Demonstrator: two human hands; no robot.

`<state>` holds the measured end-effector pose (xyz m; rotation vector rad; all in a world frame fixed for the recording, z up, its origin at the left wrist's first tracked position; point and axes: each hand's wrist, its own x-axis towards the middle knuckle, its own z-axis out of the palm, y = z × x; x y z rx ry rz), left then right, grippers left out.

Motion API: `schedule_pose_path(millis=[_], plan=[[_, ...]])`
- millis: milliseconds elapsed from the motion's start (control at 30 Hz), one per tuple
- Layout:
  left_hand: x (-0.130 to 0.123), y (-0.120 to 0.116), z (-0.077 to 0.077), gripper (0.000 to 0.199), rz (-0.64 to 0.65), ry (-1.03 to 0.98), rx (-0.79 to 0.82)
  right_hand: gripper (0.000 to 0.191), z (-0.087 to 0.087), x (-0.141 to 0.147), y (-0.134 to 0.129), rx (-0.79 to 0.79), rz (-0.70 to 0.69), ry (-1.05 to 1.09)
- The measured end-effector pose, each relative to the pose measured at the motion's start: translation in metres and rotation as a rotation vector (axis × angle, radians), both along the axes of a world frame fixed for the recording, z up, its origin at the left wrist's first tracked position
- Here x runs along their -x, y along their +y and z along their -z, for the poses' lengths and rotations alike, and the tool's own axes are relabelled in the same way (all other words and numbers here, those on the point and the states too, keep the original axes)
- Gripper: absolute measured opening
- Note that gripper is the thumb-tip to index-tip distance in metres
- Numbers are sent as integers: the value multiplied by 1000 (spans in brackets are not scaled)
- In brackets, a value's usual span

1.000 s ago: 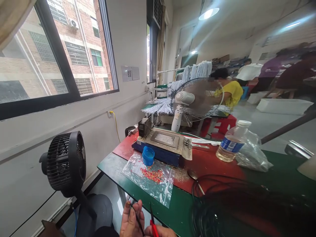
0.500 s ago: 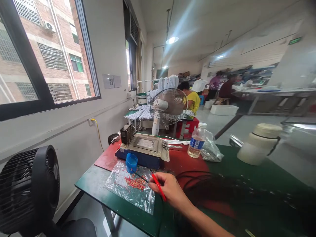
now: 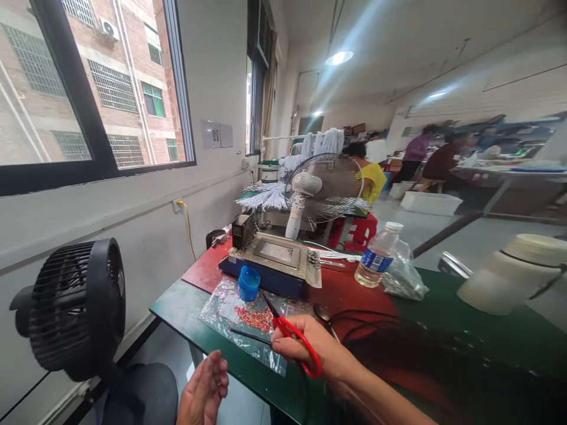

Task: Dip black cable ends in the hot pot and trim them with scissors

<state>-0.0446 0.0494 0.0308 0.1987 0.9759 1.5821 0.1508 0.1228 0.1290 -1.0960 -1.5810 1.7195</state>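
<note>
Pinching black cord (image 3: 250,336), right hand (image 3: 318,337) also carries red-handled scissors (image 3: 315,361), likely sparing left hand (image 3: 200,392): fingers together, loosely curled, nothing visible in them. Cord end over plastic bag (image 3: 212,314), probably spread to catch loose red bits (image 3: 256,319).
</note>
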Motion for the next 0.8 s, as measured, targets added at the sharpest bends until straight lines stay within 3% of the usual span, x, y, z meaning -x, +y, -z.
schedule_pose_path(millis=[100, 200, 433, 600, 700, 800], plan=[[-7, 3, -31, 37, 9, 95, -100, 26, -2, 3, -11, 70, -72, -5], [-15, 1, -46, 34, -58, 179, -128, 27, -5, 6, -19, 114, -89, 0], [-10, -6, -33, 28, -135, 285, -65, 29, -3, 10, -24, 130, -76, 7], [-15, -2, -33, 25, -186, 324, -87, 30, 2, 12, -28, 120, -64, 54], [-23, 0, -26, 26, -244, 360, -122, 31, 2, 10, -23, 34, -35, 18], [-31, -7, -8, 29, -249, 484, -82, 28, -1, 3, -2, -135, 36, -60]])
